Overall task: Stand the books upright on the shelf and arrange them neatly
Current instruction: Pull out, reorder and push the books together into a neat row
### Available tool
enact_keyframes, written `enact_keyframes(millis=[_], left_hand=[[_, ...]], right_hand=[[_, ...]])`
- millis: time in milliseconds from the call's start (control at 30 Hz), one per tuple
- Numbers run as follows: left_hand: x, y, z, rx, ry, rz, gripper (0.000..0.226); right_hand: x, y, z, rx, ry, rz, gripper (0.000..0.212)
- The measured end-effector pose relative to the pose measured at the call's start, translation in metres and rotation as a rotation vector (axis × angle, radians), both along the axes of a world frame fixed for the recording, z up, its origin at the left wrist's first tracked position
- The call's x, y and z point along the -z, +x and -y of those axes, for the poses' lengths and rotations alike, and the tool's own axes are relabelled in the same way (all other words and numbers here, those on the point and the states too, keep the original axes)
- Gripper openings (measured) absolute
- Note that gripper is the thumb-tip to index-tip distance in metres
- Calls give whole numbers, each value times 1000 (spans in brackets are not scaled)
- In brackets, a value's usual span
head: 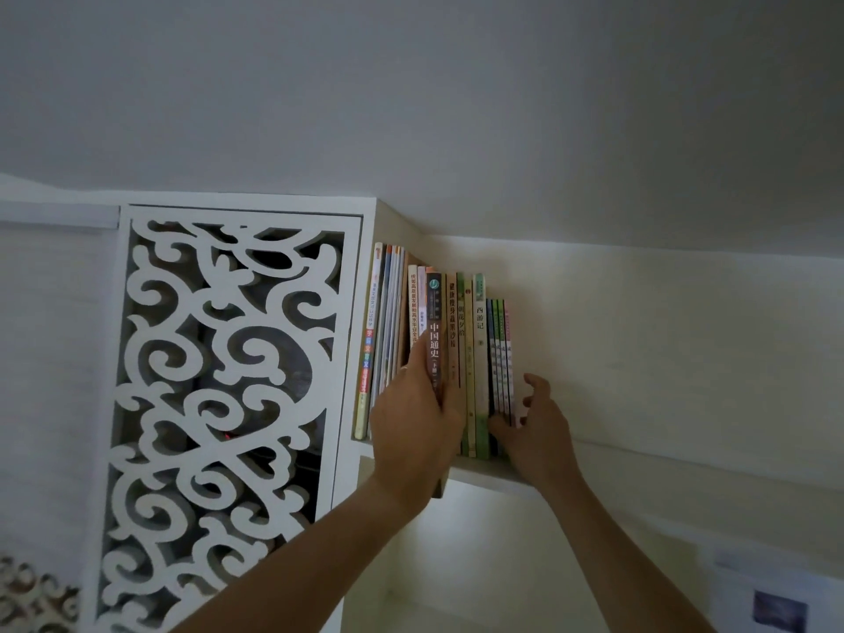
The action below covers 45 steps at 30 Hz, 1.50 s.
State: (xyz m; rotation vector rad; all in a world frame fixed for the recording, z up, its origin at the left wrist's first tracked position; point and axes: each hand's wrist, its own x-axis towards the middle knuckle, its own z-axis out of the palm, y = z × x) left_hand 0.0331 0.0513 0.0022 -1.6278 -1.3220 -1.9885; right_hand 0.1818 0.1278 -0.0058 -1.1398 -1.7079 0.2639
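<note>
1. the books (450, 349) already stand upright in one row on the shelf (498, 472), set against the white cabinet side (361, 322) at the left end. none lies flat as far as the view shows.
2. the tall thin books (386, 322) nearest the cabinet lean a little, and a small gap opens behind them before the next spines begin.
3. the left hand (413, 422) is curled round the lower front of the dark-spined book (434, 331), fingers wrapped at its left edge, seemingly pressing or squaring it into the row.
4. the right hand (534, 427) is at the right end of the row, thumb touching the foot of the short green books (501, 358), fingers spread and loosely bent in the air beside them, gripping nothing that i can tell.
5. judged from this, the standing-up part looks done; what remains is tidying: closing the gap on the left, straightening the leaning ones, and lining the spines flush with the shelf's front edge.
6. the right end has no support, so the short books could tip once the hand is gone.
</note>
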Motion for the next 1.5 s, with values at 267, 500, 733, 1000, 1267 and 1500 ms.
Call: enact_keyframes(millis=[267, 500, 733, 1000, 1267, 1500], left_hand=[[10, 3, 32, -84, 64, -5, 46], [19, 11, 52, -59, 202, -70, 42], [18, 16, 48, -72, 383, -190, 41], [-2, 25, 51, -71, 458, -118, 33], [-12, 57, 34, 59, 460, -48, 39], [-6, 75, -6, 165, 298, -24, 40]], right_hand=[[6, -4, 4, 158, 15, -78, 80], [11, 1, 12, 285, 145, -164, 48], [11, 3, 14, 249, 165, -210, 47], [9, 5, 17, 238, 155, -221, 48], [6, 20, 11, 220, 170, -342, 41], [9, 44, 4, 204, 95, -288, 27]])
